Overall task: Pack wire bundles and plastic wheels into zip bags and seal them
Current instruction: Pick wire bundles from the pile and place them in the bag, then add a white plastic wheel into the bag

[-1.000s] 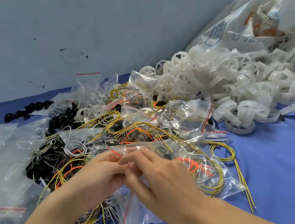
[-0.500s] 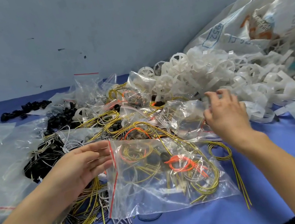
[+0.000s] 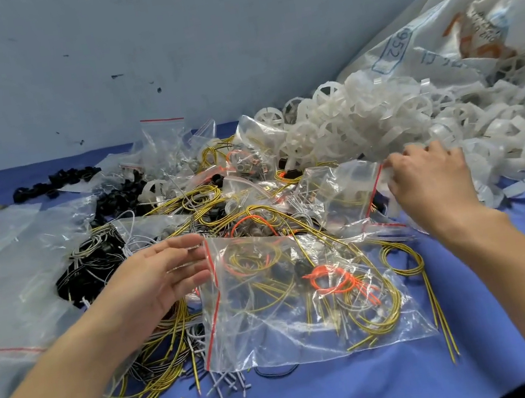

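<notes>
A clear zip bag with a red seal line lies flat on the blue table, holding yellow and orange wire bundles. My left hand hovers at its sealed left edge, fingers straight and relaxed, holding nothing. My right hand reaches to the far right into the pile of white plastic wheels; its fingers curl among the wheels beside the red edge of another zip bag, and what they hold is hidden.
Loose yellow wires and black wire bundles spread at the left. Empty zip bags lie far left. A large white sack leans at the back right. Black wheels sit at the back left.
Both hands left the filled bag, which now lies flat on the table. My right hand moved right and farther into the white wheel pile. My left hand stayed by the bag's edge.
</notes>
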